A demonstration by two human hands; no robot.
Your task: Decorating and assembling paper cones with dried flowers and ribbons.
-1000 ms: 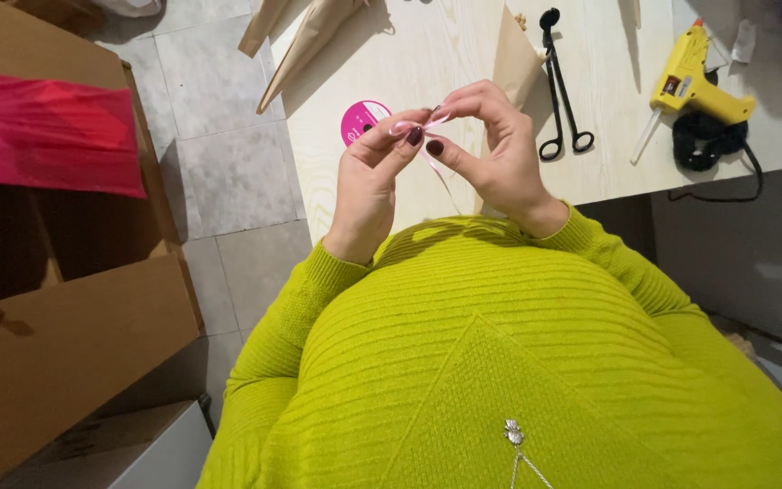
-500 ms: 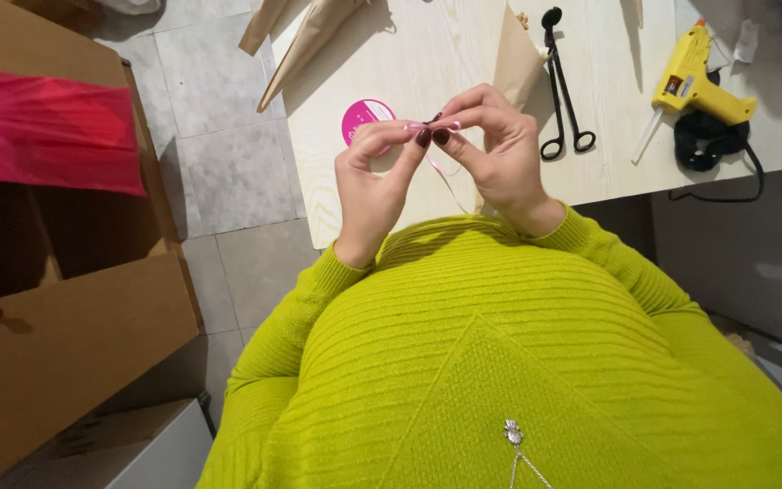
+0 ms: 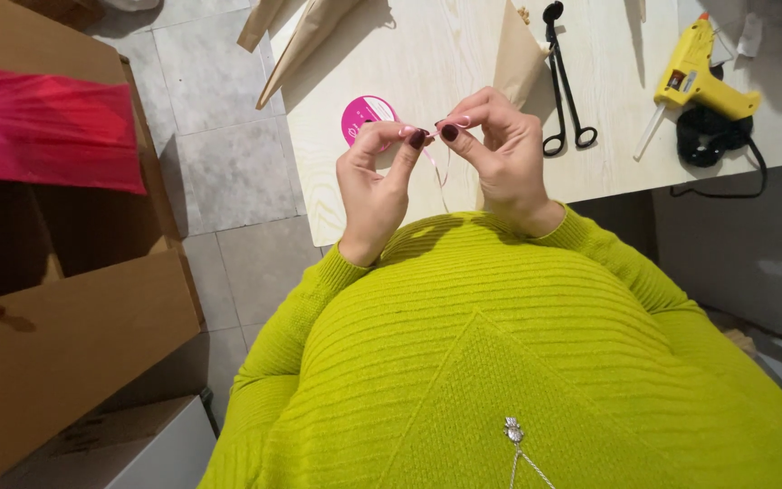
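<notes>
My left hand [image 3: 375, 186] and my right hand [image 3: 498, 149] meet in front of my chest, over the near edge of a pale wooden table [image 3: 427, 63]. Both pinch a thin pale pink ribbon [image 3: 440, 167] between thumb and fingertips; a short length hangs down between the hands. A round pink ribbon spool [image 3: 367, 116] lies flat on the table just behind my left hand. A kraft paper cone [image 3: 516, 54] lies behind my right hand.
Black scissors [image 3: 565, 81] lie right of the cone. A yellow glue gun [image 3: 694, 77] with a coiled black cord [image 3: 712, 140] sits at the table's right. More kraft paper cones [image 3: 305, 36] overhang the far left edge. Cardboard boxes [image 3: 56, 344] with red plastic [image 3: 42, 127] stand left.
Both hands have shifted slightly left and down, and the fingertips have come closer together on the ribbon. The things on the table have not moved.
</notes>
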